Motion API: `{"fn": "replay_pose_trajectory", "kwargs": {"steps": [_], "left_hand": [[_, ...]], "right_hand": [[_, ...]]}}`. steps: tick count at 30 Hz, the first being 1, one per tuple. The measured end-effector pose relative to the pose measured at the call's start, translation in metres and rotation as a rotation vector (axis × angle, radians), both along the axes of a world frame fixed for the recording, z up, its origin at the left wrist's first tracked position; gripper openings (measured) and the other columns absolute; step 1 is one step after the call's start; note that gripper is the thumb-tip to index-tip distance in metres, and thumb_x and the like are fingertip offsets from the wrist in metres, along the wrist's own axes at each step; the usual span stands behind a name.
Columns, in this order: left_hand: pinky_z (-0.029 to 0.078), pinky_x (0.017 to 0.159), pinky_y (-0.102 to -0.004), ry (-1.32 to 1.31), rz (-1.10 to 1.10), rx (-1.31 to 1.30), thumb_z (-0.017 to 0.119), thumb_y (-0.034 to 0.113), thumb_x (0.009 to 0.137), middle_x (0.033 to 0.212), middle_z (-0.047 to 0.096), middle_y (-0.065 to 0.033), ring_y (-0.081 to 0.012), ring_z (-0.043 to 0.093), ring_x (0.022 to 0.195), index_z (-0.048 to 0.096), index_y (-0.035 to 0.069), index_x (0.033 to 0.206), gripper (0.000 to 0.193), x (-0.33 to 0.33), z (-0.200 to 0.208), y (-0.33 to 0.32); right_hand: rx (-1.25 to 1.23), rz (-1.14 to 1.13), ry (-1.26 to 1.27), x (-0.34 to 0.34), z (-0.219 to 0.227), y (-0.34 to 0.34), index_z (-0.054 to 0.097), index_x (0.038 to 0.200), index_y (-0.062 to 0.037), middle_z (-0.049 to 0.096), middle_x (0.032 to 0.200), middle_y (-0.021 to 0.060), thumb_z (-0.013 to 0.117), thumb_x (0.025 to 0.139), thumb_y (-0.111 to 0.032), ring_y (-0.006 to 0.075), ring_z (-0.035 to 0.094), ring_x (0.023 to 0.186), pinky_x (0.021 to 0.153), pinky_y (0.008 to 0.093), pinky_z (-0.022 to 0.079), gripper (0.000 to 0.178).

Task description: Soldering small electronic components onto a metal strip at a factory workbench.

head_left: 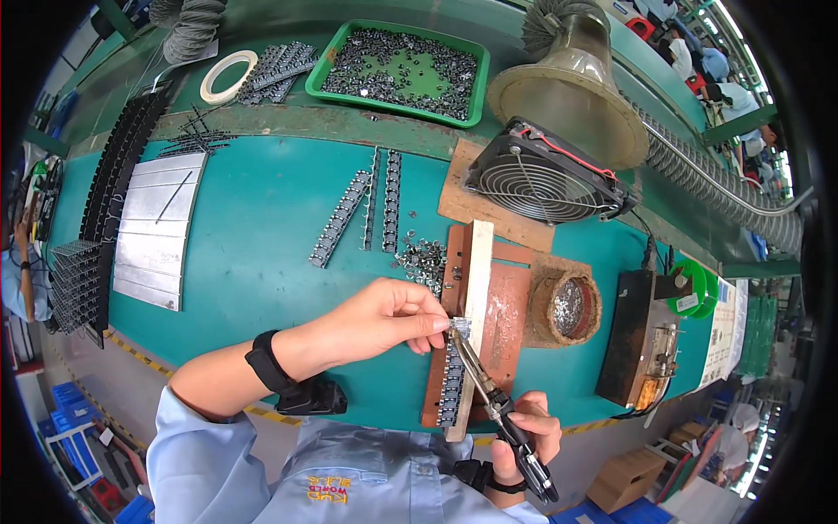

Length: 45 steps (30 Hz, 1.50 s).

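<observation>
My left hand [397, 316] is closed in a pinch beside a wooden bar [477, 271]; whatever lies between thumb and forefinger is too small to make out. In my right hand [534, 426] is a soldering iron [501, 407], its tip slanting up and left to a small silvery part [461, 326] next to the left fingertips. Below that part, a strip of small dark components [451, 380] runs along the bar's left side. Bar and strip rest on a reddish-brown board [506, 301]. Loose metal pieces [422, 262] lie heaped just beyond my left hand.
Right of the board stand a round pot [572, 307], a dark box-shaped unit [630, 336] and a green reel [694, 293]. A fan [546, 175] and a funnel-shaped duct [572, 100] are beyond. Farther off sits a green tray [476, 109]; a metal plate [157, 231] lies left.
</observation>
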<state>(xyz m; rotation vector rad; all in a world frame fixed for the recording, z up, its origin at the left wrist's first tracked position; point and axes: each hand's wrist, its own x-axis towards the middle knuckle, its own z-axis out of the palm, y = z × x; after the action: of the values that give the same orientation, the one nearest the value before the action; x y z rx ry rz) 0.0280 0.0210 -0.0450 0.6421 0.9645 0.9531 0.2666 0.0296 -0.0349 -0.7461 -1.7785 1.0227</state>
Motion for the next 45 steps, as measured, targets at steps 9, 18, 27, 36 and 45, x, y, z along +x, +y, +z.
{"fn": "replay_pose_trajectory", "kwargs": {"steps": [9, 18, 27, 36, 45], "left_hand": [[0.044, 0.062, -0.0213, 0.002, 0.015, 0.012, 0.051, 0.018, 0.084, 0.077, 0.059, -0.0043, -0.0084, 0.054, 0.068, 0.056, 0.002, 0.085, 0.017, 0.001, -0.002, -0.001], [0.044, 0.064, -0.0213, 0.005, -0.011, -0.01, 0.05, 0.014, 0.084, 0.078, 0.059, -0.005, -0.0091, 0.054, 0.068, 0.055, 0.001, 0.085, 0.014, -0.001, 0.002, 0.001], [0.044, 0.062, -0.0212, 0.024, -0.017, 0.004, 0.051, 0.019, 0.084, 0.075, 0.058, -0.0031, -0.0084, 0.054, 0.067, 0.054, 0.002, 0.083, 0.017, -0.001, 0.0, 0.0], [0.044, 0.063, -0.022, 0.002, 0.004, 0.022, 0.05, 0.018, 0.084, 0.076, 0.057, -0.0033, -0.0089, 0.053, 0.068, 0.053, 0.002, 0.083, 0.015, 0.0, 0.001, 0.0], [0.045, 0.065, -0.0231, -0.035, 0.008, 0.026, 0.05, 0.015, 0.084, 0.077, 0.057, -0.0037, -0.0097, 0.054, 0.069, 0.053, 0.002, 0.084, 0.013, 0.0, -0.002, 0.0]], "right_hand": [[0.068, 0.043, -0.077, 0.004, 0.002, 0.001, 0.049, 0.084, -0.0026, 0.049, 0.054, 0.0069, 0.068, 0.064, -0.024, 0.0194, 0.046, 0.048, 0.058, 0.0325, 0.039, 0.035], [-0.162, -0.66, -0.11, 0.005, -0.006, -0.014, 0.042, 0.098, -0.0023, 0.044, 0.091, 0.0077, 0.061, 0.072, -0.033, 0.0151, 0.043, 0.077, 0.07, 0.0241, 0.035, 0.045], [-0.027, -0.34, 0.006, 0.018, -0.006, -0.009, 0.044, 0.094, -0.004, 0.048, 0.063, 0.0035, 0.064, 0.068, -0.03, 0.0136, 0.047, 0.066, 0.077, 0.0335, 0.032, 0.042], [-0.027, -0.084, -0.107, 0.006, 0.001, -0.005, 0.05, 0.078, -0.0054, 0.053, 0.057, 0.0037, 0.069, 0.063, -0.029, 0.0142, 0.047, 0.049, 0.078, 0.0358, 0.03, 0.034], [-0.027, -0.039, -0.152, 0.003, 0.0, -0.002, 0.046, 0.081, -0.0067, 0.05, 0.052, 0.0006, 0.064, 0.067, -0.034, 0.0105, 0.045, 0.049, 0.08, 0.0358, 0.029, 0.036]]}}
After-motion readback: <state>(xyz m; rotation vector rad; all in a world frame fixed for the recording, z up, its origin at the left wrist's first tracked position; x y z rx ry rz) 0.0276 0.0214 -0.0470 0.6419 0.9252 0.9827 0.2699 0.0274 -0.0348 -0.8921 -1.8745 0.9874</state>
